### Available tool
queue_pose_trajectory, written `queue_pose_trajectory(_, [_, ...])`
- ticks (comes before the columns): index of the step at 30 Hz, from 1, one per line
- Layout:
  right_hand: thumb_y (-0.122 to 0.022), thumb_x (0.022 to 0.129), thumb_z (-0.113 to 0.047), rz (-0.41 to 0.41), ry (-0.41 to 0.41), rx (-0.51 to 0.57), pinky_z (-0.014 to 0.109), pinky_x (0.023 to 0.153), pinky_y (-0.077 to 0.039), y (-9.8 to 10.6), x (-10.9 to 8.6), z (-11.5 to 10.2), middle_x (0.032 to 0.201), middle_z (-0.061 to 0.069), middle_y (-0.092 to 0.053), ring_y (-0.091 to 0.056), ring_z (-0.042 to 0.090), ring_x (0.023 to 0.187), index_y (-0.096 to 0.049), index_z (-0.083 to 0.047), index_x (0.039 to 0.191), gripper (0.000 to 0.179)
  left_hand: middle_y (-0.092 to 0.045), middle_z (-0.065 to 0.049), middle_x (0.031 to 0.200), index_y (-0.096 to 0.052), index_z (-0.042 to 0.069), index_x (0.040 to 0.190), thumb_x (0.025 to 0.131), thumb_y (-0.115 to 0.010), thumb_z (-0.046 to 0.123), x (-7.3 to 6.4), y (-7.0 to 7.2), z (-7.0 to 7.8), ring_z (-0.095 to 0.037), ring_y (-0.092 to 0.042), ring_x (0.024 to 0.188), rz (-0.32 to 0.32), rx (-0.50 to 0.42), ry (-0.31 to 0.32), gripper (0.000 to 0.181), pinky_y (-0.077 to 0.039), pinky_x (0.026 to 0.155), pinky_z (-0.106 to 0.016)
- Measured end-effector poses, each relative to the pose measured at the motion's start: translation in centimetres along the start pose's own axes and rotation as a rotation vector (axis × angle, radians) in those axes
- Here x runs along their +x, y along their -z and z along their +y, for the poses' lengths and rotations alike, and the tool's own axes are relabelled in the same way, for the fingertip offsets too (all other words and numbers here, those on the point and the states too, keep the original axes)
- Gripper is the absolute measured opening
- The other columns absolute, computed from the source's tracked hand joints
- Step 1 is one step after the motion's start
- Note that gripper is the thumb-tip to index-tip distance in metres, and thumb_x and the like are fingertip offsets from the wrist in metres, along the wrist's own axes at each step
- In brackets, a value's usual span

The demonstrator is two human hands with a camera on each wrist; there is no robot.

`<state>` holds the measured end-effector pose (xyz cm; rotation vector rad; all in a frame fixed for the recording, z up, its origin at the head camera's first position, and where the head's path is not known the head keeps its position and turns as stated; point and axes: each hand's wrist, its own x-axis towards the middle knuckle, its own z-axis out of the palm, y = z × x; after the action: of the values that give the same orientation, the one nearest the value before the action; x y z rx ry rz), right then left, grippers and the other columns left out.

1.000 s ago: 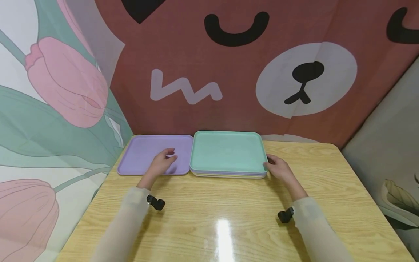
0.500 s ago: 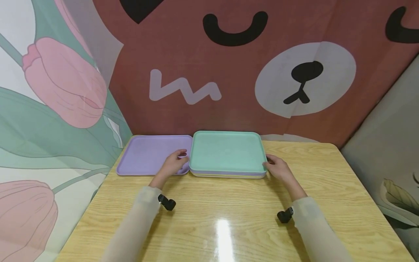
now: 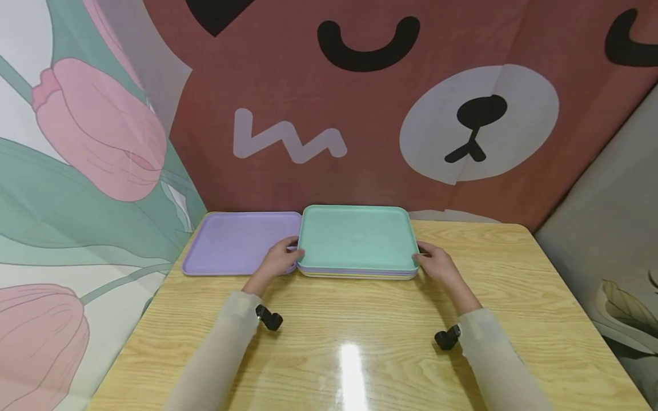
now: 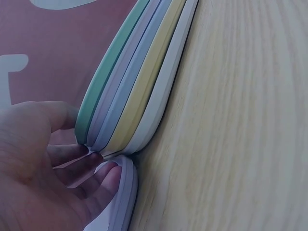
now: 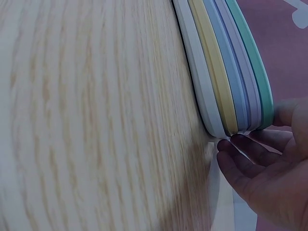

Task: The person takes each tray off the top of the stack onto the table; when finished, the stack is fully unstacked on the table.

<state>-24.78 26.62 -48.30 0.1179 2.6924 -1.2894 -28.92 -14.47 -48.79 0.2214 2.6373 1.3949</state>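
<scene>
A mint-green tray (image 3: 357, 237) tops a stack on the table. Below it, in the left wrist view, lie a lilac tray (image 4: 111, 79), a blue tray (image 4: 129, 82), a yellow tray (image 4: 144, 89) and a white tray (image 4: 166, 86). My left hand (image 3: 277, 260) is at the stack's left end, its thumb on the green rim and its fingertips just beneath. At the right end my right hand (image 3: 437, 262) pinches the green rim, thumb above, other fingers against the stack's side. A purple tray (image 3: 231, 240) lies left of the stack, partly under my left hand.
The wooden table (image 3: 319, 325) reaches back to a wall hanging (image 3: 288, 188) with a bear face. On the left hangs a tulip-patterned cloth (image 3: 103, 131). A small black camera (image 3: 269, 317) sits on the left wrist, and another black camera (image 3: 447, 338) on the right.
My left hand has moved right, from over the purple tray to the stack's left edge, and now touches the green tray. The right hand and the trays have stayed put.
</scene>
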Motion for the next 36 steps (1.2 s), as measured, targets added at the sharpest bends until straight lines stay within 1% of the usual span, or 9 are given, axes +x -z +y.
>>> queue_pose_trajectory(5, [-0.047,0.106,-0.027,0.004,-0.009,0.007,0.059,0.116,-0.033,0.1,0.0,0.0,0.155,0.027,-0.040,-0.037,0.045,0.142,-0.031,-0.002,0.157,0.059,-0.055,-0.022,0.144,-0.047,-0.003,0.148,0.098,-0.061,0.020,0.1,-0.2,0.0,-0.038,-0.060,0.122,-0.001,0.019,-0.013,0.057,-0.050,0.102,-0.048])
queue_pose_trajectory(11, [-0.049,0.106,-0.024,0.020,-0.006,0.070,0.057,0.118,-0.030,0.3,0.0,-0.2,0.156,0.025,-0.039,-0.034,0.042,0.145,-0.034,-0.001,0.156,0.058,-0.053,-0.022,0.146,-0.046,-0.004,0.148,0.098,-0.062,0.017,0.3,-0.4,0.0,-0.038,-0.060,0.123,-0.005,0.020,-0.019,0.056,-0.051,0.102,-0.048])
queue_pose_trajectory(16, [-0.050,0.106,-0.024,0.034,-0.003,0.146,0.055,0.115,-0.036,0.7,-0.4,-0.9,0.157,0.023,-0.038,-0.037,0.040,0.143,-0.035,-0.003,0.156,0.057,-0.054,-0.022,0.145,-0.047,-0.003,0.148,0.098,-0.062,0.016,0.4,-0.4,-0.1,-0.037,-0.060,0.122,0.000,0.033,-0.020,0.056,-0.051,0.100,-0.047])
queue_pose_trajectory(21, [-0.051,0.106,-0.025,0.014,0.019,0.291,0.051,0.111,-0.043,1.1,-0.5,-1.3,0.158,0.022,-0.038,-0.047,0.038,0.137,-0.033,-0.003,0.157,0.058,-0.053,-0.020,0.146,-0.047,-0.002,0.148,0.097,-0.061,0.017,0.3,-0.3,0.1,-0.036,-0.060,0.121,-0.001,0.035,-0.008,0.056,-0.054,0.096,-0.045])
queue_pose_trajectory(25, [-0.050,0.107,-0.023,-0.029,0.032,0.497,0.036,0.105,-0.049,1.3,-0.6,-1.4,0.157,0.022,-0.037,-0.056,0.022,0.126,-0.030,0.000,0.157,0.059,-0.052,-0.020,0.147,-0.047,0.000,0.149,0.098,-0.061,0.018,0.2,-0.3,0.1,-0.035,-0.060,0.122,-0.003,0.039,-0.002,0.056,-0.055,0.095,-0.044])
queue_pose_trajectory(28, [-0.052,0.107,-0.018,-0.035,0.018,0.670,0.024,0.091,-0.055,1.2,-0.7,-1.3,0.143,0.016,-0.053,-0.063,0.008,0.108,-0.029,0.003,0.157,0.060,-0.052,-0.020,0.148,-0.047,0.000,0.149,0.098,-0.062,0.019,0.1,-0.3,0.1,-0.035,-0.059,0.123,-0.001,0.042,0.000,0.057,-0.054,0.095,-0.044])
queue_pose_trajectory(30, [-0.054,0.105,-0.015,-0.016,0.006,0.744,0.020,0.080,-0.056,1.2,-0.7,-1.3,0.125,0.004,-0.064,-0.065,0.003,0.096,-0.030,0.005,0.156,0.059,-0.052,-0.020,0.147,-0.046,-0.001,0.149,0.098,-0.062,0.019,0.0,-0.3,0.1,-0.036,-0.059,0.124,-0.004,0.042,-0.005,0.057,-0.054,0.096,-0.045])
queue_pose_trajectory(33, [-0.055,0.104,-0.012,0.014,-0.014,0.815,0.019,0.071,-0.055,1.1,-0.7,-1.1,0.102,-0.012,-0.068,-0.065,0.002,0.085,-0.030,0.006,0.155,0.059,-0.053,-0.021,0.146,-0.046,-0.003,0.149,0.099,-0.062,0.020,-0.1,-0.4,0.0,-0.037,-0.058,0.125,-0.007,0.042,-0.018,0.057,-0.053,0.098,-0.047])
queue_pose_trajectory(36, [-0.055,0.104,-0.010,0.040,-0.038,0.863,0.020,0.066,-0.053,1.2,-0.9,-0.9,0.094,-0.014,-0.070,-0.064,0.004,0.081,-0.031,0.007,0.155,0.059,-0.054,-0.023,0.145,-0.046,-0.005,0.148,0.101,-0.061,0.021,-0.1,-0.4,0.0,-0.038,-0.057,0.126,0.000,0.038,-0.038,0.056,-0.050,0.103,-0.048])
